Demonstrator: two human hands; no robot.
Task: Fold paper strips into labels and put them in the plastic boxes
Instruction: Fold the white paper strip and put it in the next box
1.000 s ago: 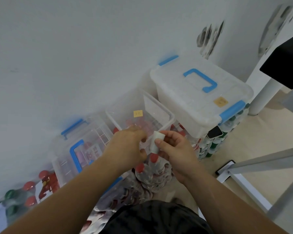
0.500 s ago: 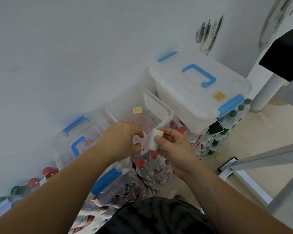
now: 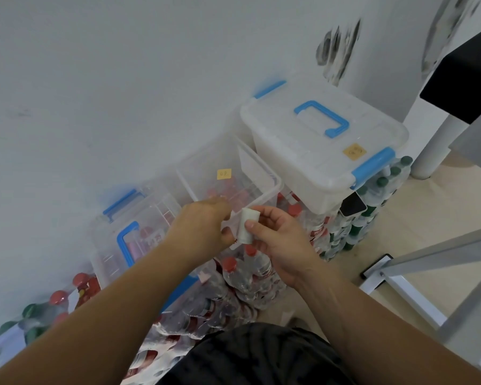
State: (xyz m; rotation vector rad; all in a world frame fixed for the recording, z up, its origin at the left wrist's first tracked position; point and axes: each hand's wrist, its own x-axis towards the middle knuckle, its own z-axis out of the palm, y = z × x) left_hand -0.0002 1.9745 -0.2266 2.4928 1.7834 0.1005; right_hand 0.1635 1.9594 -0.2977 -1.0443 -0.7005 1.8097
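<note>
paper strip (image 3: 246, 226), white and bent over, is pinched between the thumb and fingers of the right hand (image 3: 278, 243). the left hand (image 3: 203, 226), close beside it, curls its fingers on the strip's other end. both hover at the near rim of the open clear box (image 3: 272, 187), beside 1 lidded box (image 3: 317, 162).

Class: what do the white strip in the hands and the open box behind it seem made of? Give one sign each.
The white strip looks like paper: matte, folded. The open box looks like clear glossy plastic: red shapes show through its wall.
</note>
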